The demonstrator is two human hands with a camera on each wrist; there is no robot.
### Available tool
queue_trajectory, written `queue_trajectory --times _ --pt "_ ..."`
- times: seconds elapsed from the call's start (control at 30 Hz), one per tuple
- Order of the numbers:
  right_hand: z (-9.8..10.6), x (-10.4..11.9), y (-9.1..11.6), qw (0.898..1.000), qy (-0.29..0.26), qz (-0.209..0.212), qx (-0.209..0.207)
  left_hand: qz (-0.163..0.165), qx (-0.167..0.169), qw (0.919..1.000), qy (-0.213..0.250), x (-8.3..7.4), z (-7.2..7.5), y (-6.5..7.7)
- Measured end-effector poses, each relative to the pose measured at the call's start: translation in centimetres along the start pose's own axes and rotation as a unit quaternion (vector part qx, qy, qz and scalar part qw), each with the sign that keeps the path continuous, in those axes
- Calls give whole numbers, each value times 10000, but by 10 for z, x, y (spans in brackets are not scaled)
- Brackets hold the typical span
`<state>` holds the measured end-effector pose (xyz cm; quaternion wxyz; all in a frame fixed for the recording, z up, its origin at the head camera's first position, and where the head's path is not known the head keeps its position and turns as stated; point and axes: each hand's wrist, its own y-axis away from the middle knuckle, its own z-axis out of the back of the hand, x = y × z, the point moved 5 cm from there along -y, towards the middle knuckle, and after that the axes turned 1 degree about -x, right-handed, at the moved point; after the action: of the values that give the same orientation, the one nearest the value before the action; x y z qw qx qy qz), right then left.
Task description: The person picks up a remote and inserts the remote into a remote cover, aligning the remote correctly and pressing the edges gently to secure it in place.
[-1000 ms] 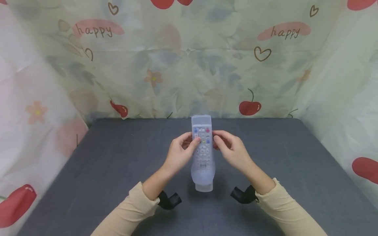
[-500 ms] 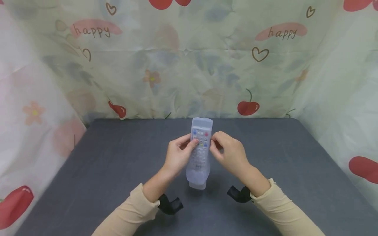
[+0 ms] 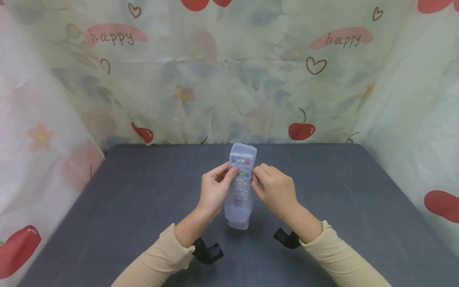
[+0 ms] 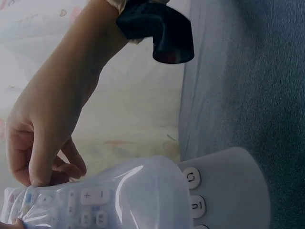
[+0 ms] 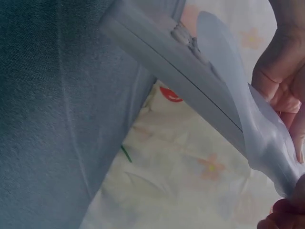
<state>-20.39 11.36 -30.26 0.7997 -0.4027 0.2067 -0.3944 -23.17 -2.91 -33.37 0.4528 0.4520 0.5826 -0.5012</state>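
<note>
A white remote control (image 4: 231, 183) sits partly inside a translucent silicone cover (image 3: 238, 215), held up over the table and leaning slightly. My left hand (image 3: 213, 191) grips its left side, thumb on the buttons and fingers behind. At the upper right edge, my right hand (image 3: 277, 189) pinches the cover between thumb and curled fingers. In the left wrist view, the remote's lower end with a few buttons sticks out of the cover. The right wrist view shows the cover (image 5: 267, 133) flaring away from the remote's button face.
A dark grey table (image 3: 143, 207) lies below both hands. Patterned fabric (image 3: 229, 79) with cherries, hearts and flowers hangs behind it and along both sides. Black wrist mounts (image 3: 208, 252) sit at the beige sleeves (image 3: 154, 257).
The remote and cover have shifted a little left, and their lower end has swung left. My right hand's fingers have curled in and now pinch the cover's edge.
</note>
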Motion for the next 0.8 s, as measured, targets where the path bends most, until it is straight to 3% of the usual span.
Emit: queue_trajectory --times 0.13,0.27,0.33,0.5,0.7,0.8 --pt "-3 -3 1 9991 -311 -301 1 -28 -40 10000 12 2 -1 -2" --pt "-9 -4 4 9916 -1012 -777 198 -62 -130 9999 2 2 -1 -4" --pt "-14 -4 7 9802 -1558 -1139 453 -117 -166 9998 -14 2 0 -4" --pt "-27 -3 14 9365 -2730 -1983 958 -211 -203 9996 22 1 -1 -5" --pt "-34 -5 17 9157 -3110 -2392 872 -242 -76 9997 67 2 -3 -5" --pt "-35 -9 18 9005 -3370 -2607 865 -347 134 9992 -172 0 -3 -5"
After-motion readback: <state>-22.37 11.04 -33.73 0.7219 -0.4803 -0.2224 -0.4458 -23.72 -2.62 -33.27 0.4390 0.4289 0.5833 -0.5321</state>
